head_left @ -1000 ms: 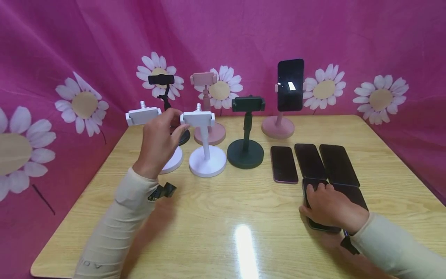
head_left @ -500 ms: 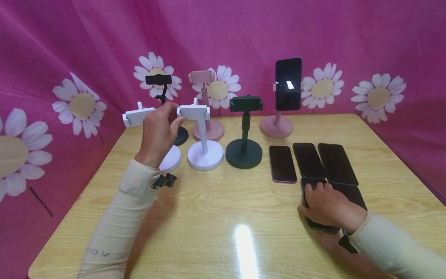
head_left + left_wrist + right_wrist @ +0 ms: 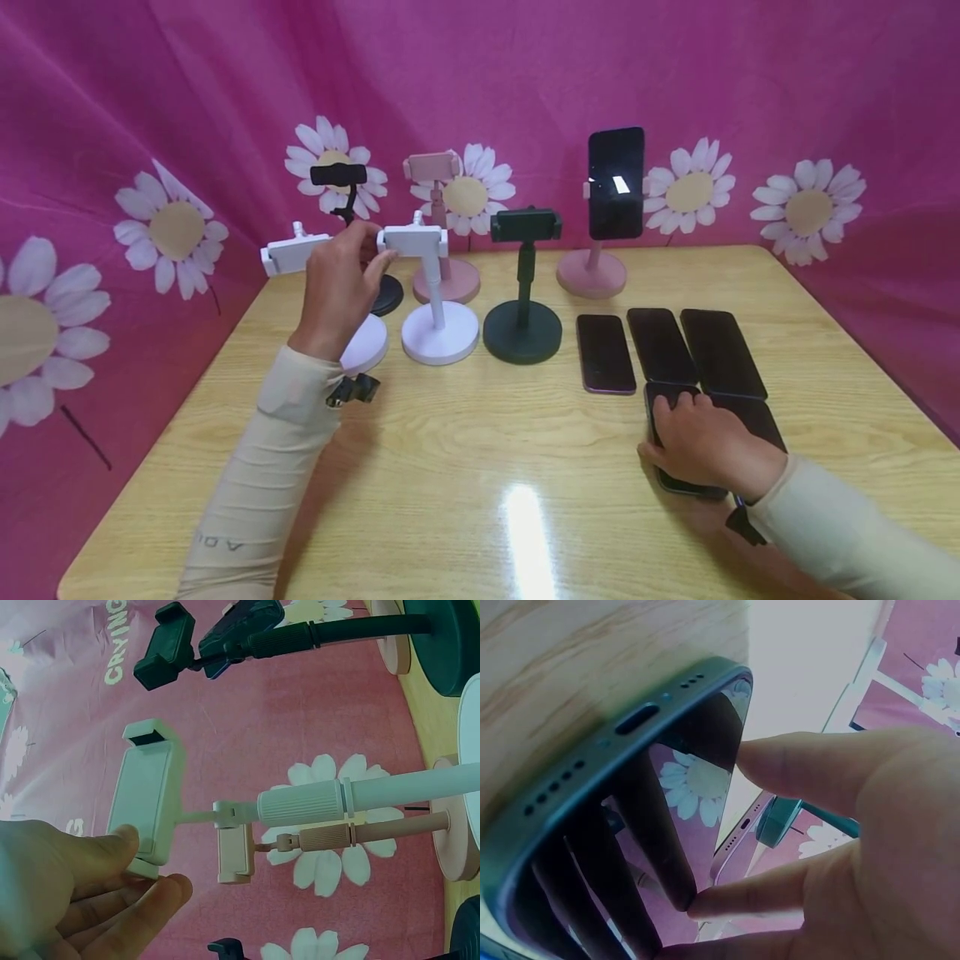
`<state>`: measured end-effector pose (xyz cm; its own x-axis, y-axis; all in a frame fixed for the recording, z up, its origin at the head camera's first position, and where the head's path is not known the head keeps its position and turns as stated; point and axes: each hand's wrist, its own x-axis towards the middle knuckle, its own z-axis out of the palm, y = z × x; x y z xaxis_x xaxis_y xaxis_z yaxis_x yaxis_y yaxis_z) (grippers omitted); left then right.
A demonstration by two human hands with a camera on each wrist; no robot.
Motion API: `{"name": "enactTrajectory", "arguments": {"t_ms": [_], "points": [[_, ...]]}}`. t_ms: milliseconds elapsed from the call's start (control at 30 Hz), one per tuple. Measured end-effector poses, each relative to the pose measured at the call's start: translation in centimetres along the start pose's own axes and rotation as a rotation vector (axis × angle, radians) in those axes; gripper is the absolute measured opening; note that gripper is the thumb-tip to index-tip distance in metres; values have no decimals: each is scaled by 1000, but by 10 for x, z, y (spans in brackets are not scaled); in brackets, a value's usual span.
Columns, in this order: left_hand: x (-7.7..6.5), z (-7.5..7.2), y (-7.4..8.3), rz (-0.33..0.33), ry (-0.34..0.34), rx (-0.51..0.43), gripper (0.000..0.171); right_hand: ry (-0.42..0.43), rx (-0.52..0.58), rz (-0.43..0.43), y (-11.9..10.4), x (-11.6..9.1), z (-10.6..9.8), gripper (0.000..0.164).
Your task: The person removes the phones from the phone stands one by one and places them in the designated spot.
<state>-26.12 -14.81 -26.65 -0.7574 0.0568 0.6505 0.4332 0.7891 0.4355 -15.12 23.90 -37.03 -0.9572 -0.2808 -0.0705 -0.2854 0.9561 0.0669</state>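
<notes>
My left hand [image 3: 336, 287] pinches the left end of the clamp of a white phone stand [image 3: 440, 333]. In the left wrist view the thumb presses the front of that clamp [image 3: 146, 795], fingers behind it. The stand stands upright, its clamp holding no phone. My right hand [image 3: 708, 442] rests over a dark phone [image 3: 693, 486] lying face up on the table. In the right wrist view, the fingertips touch the glossy screen of this phone [image 3: 682, 847] and the thumb is at its side edge. Neither hand lifts anything visibly.
A second white stand [image 3: 363, 346], partly hidden, a black stand [image 3: 339, 174], a pink stand [image 3: 450, 283] and a dark green stand [image 3: 522, 333] surround the left hand. Another pink stand [image 3: 591, 273] holds an upright phone [image 3: 617, 183]. More phones [image 3: 606, 354] lie at right.
My left hand and the white stand have moved slightly back, its base now level with the green one. The right hand stays on the same phone; the view has shifted slightly.
</notes>
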Motion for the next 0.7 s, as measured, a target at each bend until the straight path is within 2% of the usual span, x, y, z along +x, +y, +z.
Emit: {"name": "enactTrajectory", "arguments": {"t_ms": [133, 233, 300, 333, 400, 433, 500, 567, 633, 700], "points": [[-2, 2, 2, 17, 32, 41, 42, -45, -1, 18, 2, 1, -1, 51], [-7, 3, 10, 64, 133, 140, 48, -82, 18, 14, 5, 1, -5, 49], [-11, 3, 22, 129, 217, 171, 47, -106, 33, 2, 9, 3, -10, 47], [-13, 4, 30, 176, 249, 157, 45, -112, 42, -5, 12, 5, -14, 47], [-17, 8, 48, 295, 277, 67, 38, -98, 65, -17, 16, 11, -24, 48], [-18, 12, 58, 354, 263, -2, 34, -82, 81, -14, 18, 16, -30, 50], [-19, 22, 77, 443, 184, -158, 29, -43, 135, 6, 22, 26, -43, 55], [-17, 36, 96, 487, 76, -297, 27, 24, 202, 32, 25, 38, -57, 59], [-15, 54, 114, 467, -57, -397, 27, 96, 292, 53, 28, 51, -70, 61], [-12, 73, 131, 404, -192, -460, 32, 169, 395, 67, 33, 63, -81, 62]]}}
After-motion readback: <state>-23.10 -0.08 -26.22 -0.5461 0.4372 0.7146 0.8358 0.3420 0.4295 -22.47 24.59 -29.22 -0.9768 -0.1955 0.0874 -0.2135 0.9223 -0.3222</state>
